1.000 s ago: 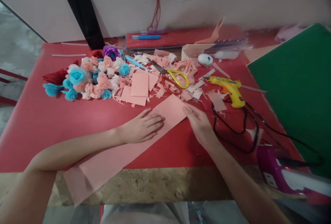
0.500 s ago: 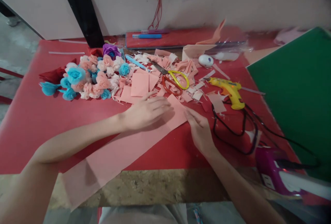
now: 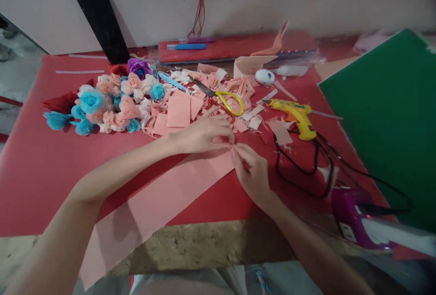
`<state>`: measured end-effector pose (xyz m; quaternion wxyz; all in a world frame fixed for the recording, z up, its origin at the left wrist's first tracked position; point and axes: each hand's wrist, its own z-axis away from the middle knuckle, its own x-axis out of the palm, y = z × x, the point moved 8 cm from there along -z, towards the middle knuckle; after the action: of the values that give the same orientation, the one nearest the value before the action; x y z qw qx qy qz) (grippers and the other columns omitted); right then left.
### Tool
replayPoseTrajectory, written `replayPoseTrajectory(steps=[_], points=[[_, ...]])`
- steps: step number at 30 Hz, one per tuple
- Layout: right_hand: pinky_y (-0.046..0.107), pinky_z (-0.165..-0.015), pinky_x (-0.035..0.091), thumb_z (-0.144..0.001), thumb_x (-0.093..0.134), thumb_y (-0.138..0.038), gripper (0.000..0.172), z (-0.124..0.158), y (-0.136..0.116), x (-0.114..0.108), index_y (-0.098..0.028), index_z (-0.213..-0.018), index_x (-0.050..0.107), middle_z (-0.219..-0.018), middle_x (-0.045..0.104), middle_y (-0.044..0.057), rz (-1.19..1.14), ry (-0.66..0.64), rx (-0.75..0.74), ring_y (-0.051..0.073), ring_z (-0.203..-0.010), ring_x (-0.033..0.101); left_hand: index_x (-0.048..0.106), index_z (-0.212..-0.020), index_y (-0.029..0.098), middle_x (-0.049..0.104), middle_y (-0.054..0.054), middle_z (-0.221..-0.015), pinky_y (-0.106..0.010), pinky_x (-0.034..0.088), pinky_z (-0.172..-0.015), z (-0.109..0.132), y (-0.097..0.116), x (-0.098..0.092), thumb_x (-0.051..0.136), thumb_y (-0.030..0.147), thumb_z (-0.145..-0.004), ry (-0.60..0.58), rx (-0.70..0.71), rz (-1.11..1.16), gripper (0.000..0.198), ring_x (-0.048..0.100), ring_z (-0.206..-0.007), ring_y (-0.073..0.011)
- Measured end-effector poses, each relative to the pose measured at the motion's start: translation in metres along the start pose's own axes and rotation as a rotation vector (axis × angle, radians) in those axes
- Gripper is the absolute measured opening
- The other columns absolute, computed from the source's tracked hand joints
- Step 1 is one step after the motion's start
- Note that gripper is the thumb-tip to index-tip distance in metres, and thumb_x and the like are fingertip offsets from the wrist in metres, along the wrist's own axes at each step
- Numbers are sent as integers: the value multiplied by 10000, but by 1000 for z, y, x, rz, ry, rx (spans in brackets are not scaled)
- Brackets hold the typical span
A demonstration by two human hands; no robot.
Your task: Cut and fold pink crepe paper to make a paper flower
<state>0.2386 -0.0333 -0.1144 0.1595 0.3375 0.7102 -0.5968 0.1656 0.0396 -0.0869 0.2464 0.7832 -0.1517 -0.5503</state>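
Note:
A long strip of pink paper (image 3: 160, 199) slants across the red tabletop, its lower left end hanging past the front edge. My left hand (image 3: 207, 133) lies over the strip's upper right end, thumb and fingers closed on its edge. Close beside it, my right hand (image 3: 251, 167) pinches the same end between thumb and fingertips. Just beyond my left hand are stacked pink paper squares (image 3: 179, 111) and scissors (image 3: 218, 95) with one yellow and one red handle, lying on a heap of pink paper scraps (image 3: 238, 87).
Paper flowers (image 3: 112, 99) in blue, pink, white and purple cluster at the left. A yellow glue gun (image 3: 295, 115) with a black cord lies right. Farther right are a green board (image 3: 381, 117) and a purple power socket box (image 3: 354, 222). A black phone-like slab (image 3: 102, 22) leans on the wall.
My right hand has moved left and my left hand's fingers have curled down, so both now meet at the strip's end. The whole view has shifted slightly.

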Motion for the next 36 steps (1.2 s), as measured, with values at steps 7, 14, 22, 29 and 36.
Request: replayPoseTrajectory(steps=[7,14,22,29,36], points=[[312,-682,486,-888,393,-281,257,1,-8,-4,-210,-818,629,-783,649,74,140,43,-87,200,-757,612,611,-775,185,641,2,-827,-451,81,-1114,-2,5,-6,516,286,-873,20,33,2,170,554,-909,-145],[317,-640,458,-873,410,-234,234,3,-15,-4,-201,-748,606,-700,640,68,237,70,-180,211,-737,610,630,-815,193,633,-2,-789,-479,97,-1123,-3,8,-5,500,281,-876,-59,43,-15,168,557,-907,-152],[313,-683,481,-851,422,-155,213,5,-23,-7,-188,-866,633,-775,684,72,265,87,-283,209,-783,628,631,-749,186,621,-4,-755,-511,83,-1130,-1,8,-13,464,252,-872,-47,85,-134,217,550,-895,-158],[301,-669,492,-833,440,-127,203,7,-27,-10,-158,-861,639,-755,687,67,283,122,-348,202,-755,633,635,-767,181,651,-13,-782,-563,74,-1106,6,-19,-35,466,222,-862,27,30,-281,198,559,-893,-167],[288,-648,487,-833,451,-114,182,8,-32,-10,-136,-849,630,-737,687,74,310,138,-387,200,-736,631,653,-882,175,667,-39,-887,-469,144,-1122,2,5,-20,510,308,-871,-40,128,-69,197,570,-969,-167]])
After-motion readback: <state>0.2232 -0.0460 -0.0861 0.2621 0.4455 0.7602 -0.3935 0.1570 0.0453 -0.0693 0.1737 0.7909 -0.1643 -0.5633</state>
